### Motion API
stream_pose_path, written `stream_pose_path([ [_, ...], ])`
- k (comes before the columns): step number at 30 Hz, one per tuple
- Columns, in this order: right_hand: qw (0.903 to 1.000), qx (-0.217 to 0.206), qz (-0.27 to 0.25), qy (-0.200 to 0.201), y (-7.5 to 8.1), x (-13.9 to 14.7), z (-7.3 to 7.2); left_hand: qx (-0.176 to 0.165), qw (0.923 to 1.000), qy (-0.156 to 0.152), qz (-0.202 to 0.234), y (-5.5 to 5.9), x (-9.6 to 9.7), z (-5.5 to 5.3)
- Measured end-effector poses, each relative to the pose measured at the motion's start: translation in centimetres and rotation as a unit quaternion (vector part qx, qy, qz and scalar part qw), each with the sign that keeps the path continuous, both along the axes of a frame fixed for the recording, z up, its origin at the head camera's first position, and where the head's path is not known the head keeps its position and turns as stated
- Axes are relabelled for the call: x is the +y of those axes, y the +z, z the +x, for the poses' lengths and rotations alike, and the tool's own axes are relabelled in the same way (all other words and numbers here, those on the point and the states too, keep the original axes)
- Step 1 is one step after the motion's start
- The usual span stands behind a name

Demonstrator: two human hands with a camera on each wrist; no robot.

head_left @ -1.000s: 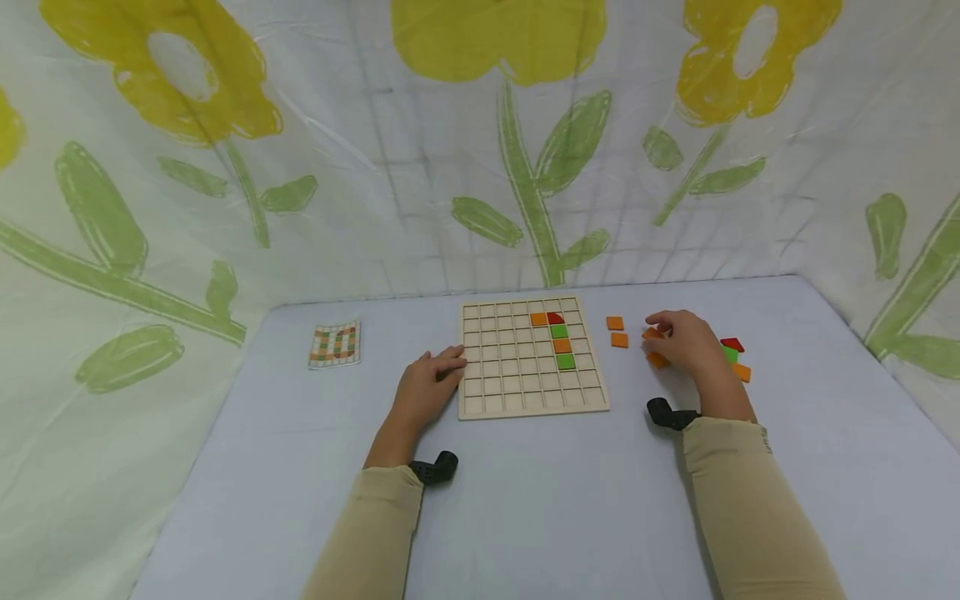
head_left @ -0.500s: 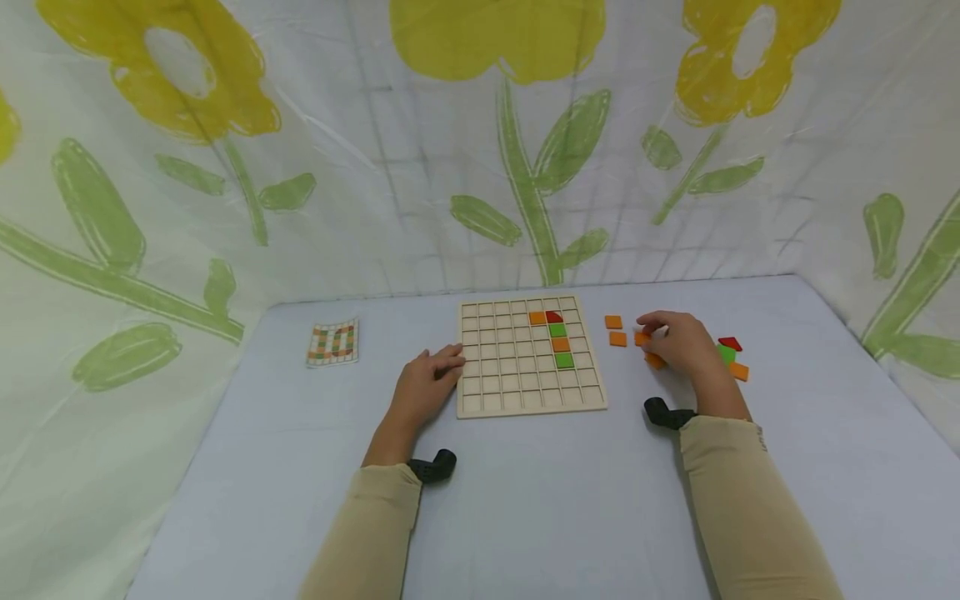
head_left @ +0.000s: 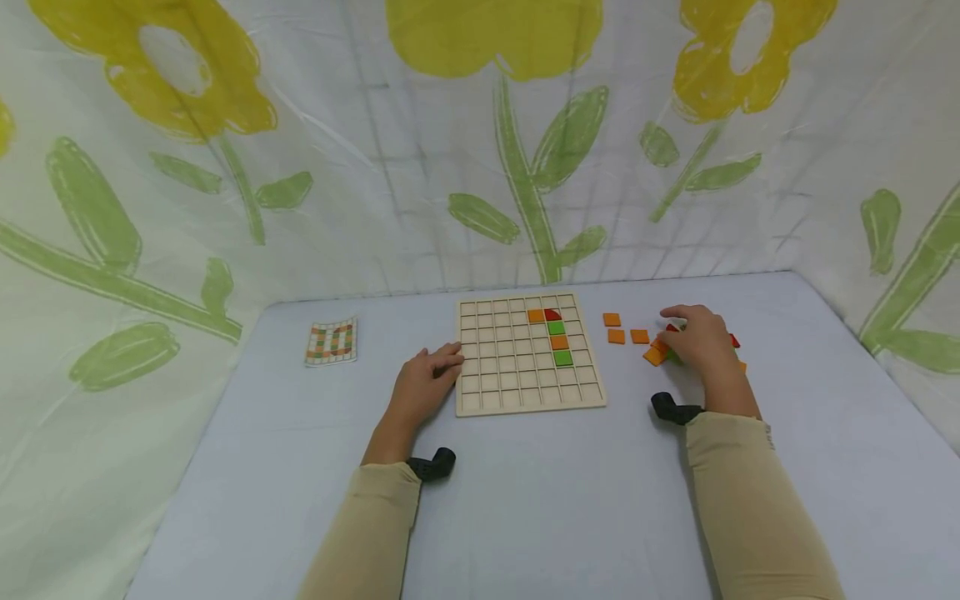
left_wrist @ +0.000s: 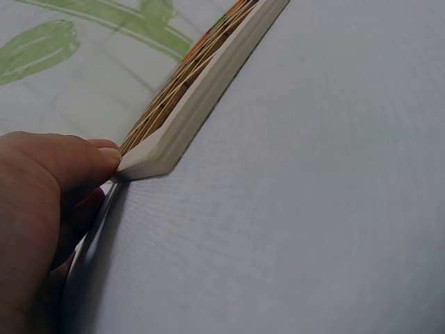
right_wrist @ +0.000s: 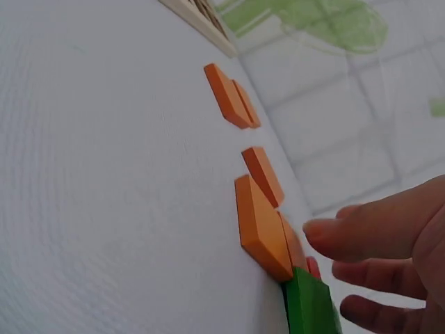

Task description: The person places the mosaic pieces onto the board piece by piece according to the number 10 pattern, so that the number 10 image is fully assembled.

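Observation:
A pale wooden grid board (head_left: 502, 367) lies mid-table, with orange, green and red tiles in several cells, among them a green tile (head_left: 562, 357). My left hand (head_left: 426, 385) rests at the board's left edge, its fingertips touching the rim; up close in the left wrist view the thumb (left_wrist: 90, 163) meets the board's corner. My right hand (head_left: 699, 337) is over a loose pile of tiles, the thumb and fingers apart with nothing visible between them. Beneath it lie an orange tile (right_wrist: 263, 226) and a green tile (right_wrist: 309, 303). The hand hides part of the pile.
Three separate orange tiles, one nearest the pile (head_left: 639, 336), lie between board and pile. A small card with a coloured grid pattern (head_left: 331, 342) is at the left. A white cloth with painted flowers (head_left: 420, 167) hangs behind the table.
My right hand has moved an orange tile left, away from the pile, let go of it and shifted back right over the pile. The left hand has stayed at the board.

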State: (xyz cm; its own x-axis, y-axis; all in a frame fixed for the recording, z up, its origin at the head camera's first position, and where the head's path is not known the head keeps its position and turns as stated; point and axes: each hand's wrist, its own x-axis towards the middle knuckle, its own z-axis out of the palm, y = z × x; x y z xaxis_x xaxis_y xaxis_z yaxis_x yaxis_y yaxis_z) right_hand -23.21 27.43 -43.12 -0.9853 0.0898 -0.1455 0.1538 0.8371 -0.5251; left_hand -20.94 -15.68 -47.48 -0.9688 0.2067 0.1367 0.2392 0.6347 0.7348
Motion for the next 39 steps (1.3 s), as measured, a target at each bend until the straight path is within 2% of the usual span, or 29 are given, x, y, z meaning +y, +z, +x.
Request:
stream_pose_path([
  [5,0.9991,-0.027,-0.031,-0.007,0.05,0.68,0.17,0.005,1.0,-0.001,-0.002,-0.04,0.01,0.0],
  [10,0.9981,-0.029,-0.054,-0.004,-0.08,0.67,0.13,0.01,0.9999,-0.002,-0.003,-0.27,-0.04,-0.12],
  [18,0.9986,-0.013,-0.05,0.004,-0.5,0.16,-0.27,0.015,0.9999,-0.004,-0.003,-0.34,-0.09,-0.15],
  [26,0.9995,-0.005,-0.023,-0.02,-0.34,0.42,-0.07,0.008,0.9999,-0.002,-0.007,-0.3,0.01,-0.19],
  [34,0.9979,-0.061,-0.023,0.0,0.36,0.75,0.01,-0.001,1.0,-0.002,-0.007,-0.3,0.0,-0.23],
  [39,0.997,-0.075,-0.01,0.015,0.32,0.91,-0.21,0.001,1.0,-0.001,-0.009,-0.16,0.06,-0.21],
])
